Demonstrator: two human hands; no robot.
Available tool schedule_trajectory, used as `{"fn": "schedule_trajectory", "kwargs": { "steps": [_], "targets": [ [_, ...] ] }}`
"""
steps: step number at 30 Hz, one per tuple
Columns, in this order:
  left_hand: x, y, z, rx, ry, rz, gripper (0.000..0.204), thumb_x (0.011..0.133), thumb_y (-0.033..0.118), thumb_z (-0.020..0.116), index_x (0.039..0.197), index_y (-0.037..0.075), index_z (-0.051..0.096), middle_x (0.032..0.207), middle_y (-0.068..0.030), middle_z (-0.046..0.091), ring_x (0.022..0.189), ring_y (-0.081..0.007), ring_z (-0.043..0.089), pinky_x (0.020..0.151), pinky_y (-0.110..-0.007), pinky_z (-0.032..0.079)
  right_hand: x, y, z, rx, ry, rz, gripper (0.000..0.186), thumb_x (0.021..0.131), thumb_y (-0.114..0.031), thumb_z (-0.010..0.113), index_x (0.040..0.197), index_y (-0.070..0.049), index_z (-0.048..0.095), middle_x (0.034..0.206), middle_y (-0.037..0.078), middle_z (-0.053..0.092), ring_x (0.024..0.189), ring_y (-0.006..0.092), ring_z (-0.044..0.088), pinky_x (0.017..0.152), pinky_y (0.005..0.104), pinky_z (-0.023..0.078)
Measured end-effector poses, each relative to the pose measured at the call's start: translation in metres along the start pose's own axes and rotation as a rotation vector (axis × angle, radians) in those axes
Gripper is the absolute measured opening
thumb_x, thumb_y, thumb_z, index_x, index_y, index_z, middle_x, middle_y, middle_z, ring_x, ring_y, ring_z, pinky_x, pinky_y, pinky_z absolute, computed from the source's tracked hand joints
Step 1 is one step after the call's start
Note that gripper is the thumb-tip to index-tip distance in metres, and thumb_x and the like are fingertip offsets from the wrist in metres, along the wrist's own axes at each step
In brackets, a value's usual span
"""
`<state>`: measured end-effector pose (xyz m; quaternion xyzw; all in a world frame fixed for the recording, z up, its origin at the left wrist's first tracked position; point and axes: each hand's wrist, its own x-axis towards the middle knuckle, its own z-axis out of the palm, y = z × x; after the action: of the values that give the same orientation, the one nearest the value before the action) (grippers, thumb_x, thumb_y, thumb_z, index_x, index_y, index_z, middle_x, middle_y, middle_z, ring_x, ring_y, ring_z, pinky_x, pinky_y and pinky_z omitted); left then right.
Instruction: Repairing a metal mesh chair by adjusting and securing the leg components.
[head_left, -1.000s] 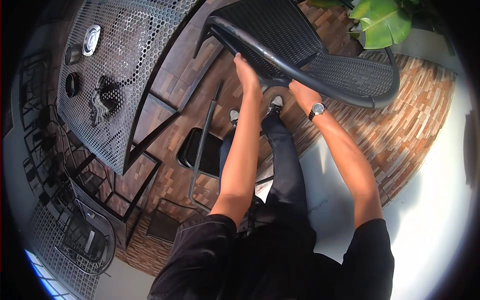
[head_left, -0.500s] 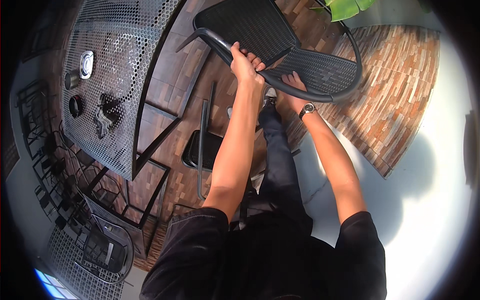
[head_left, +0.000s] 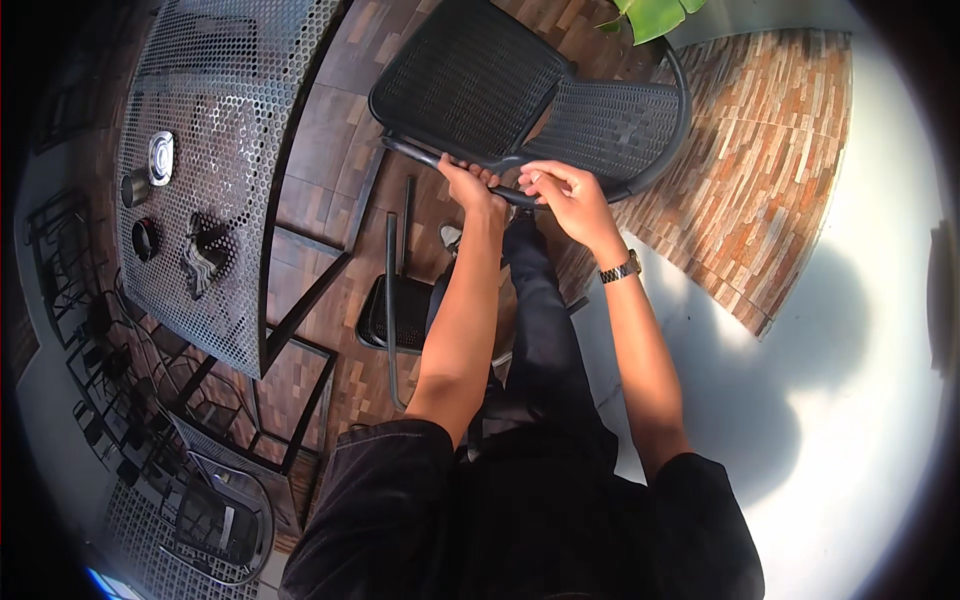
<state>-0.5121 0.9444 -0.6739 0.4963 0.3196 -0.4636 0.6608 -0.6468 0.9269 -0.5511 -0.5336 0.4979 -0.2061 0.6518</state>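
A black chair with a woven seat and back is tilted up in front of me. My left hand is wrapped round the tube of its armrest, fingers curling over from below. To its right, my right hand is over the same tube, beside the woven back. Its fingers are bent in and pressed together; whether they pinch anything small cannot be made out. A dark wristwatch is on my right wrist.
At left stands a perforated metal table with a silver ashtray, a metal cup, a black ring-shaped item and a patterned cloth-like item. Another black chair is by my legs. Green leaves hang at the top.
My right hand has moved left and nearer along the chair, from the back's rim to over the armrest tube, its fingers now bent in. The chair has shifted slightly left.
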Motion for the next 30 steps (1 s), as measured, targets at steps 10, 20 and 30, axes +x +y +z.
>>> {"fn": "schedule_trajectory", "kwargs": {
  "steps": [10, 20, 30],
  "targets": [
    [0.002, -0.005, -0.024, 0.010, 0.128, 0.022, 0.048, 0.099, 0.056, 0.055, 0.083, 0.014, 0.041, 0.062, 0.0040, 0.030, 0.050, -0.0090, 0.029, 0.044, -0.026, 0.027, 0.185, -0.010, -0.142, -0.836, 0.372, -0.442, 0.029, 0.091, -0.023, 0.066, 0.113, -0.006, 0.073, 0.122, 0.016, 0.065, 0.118, 0.0330, 0.061, 0.103, 0.0412, 0.049],
    [0.060, 0.011, -0.034, 0.284, 0.392, 0.103, 0.027, 0.100, 0.036, 0.060, 0.098, 0.011, 0.054, 0.075, -0.0002, 0.055, 0.053, -0.0133, 0.048, 0.044, -0.029, 0.037, 0.367, 0.005, -0.213, -1.377, 0.167, -0.215, 0.063, 0.091, -0.033, 0.062, 0.150, -0.021, 0.044, 0.145, 0.019, 0.051, 0.131, 0.0434, 0.050, 0.108, 0.0502, 0.044],
    [0.066, -0.012, -0.017, 0.500, 0.500, 0.186, 0.048, 0.098, 0.051, 0.063, 0.075, 0.013, 0.043, 0.054, 0.0017, 0.039, 0.040, -0.0137, 0.040, 0.038, -0.032, 0.031, 0.441, 0.039, -0.242, -1.192, -0.013, -0.036, 0.034, 0.095, -0.023, 0.060, 0.126, -0.010, 0.058, 0.119, 0.024, 0.067, 0.115, 0.0461, 0.061, 0.096, 0.0529, 0.049]
  ]
}}
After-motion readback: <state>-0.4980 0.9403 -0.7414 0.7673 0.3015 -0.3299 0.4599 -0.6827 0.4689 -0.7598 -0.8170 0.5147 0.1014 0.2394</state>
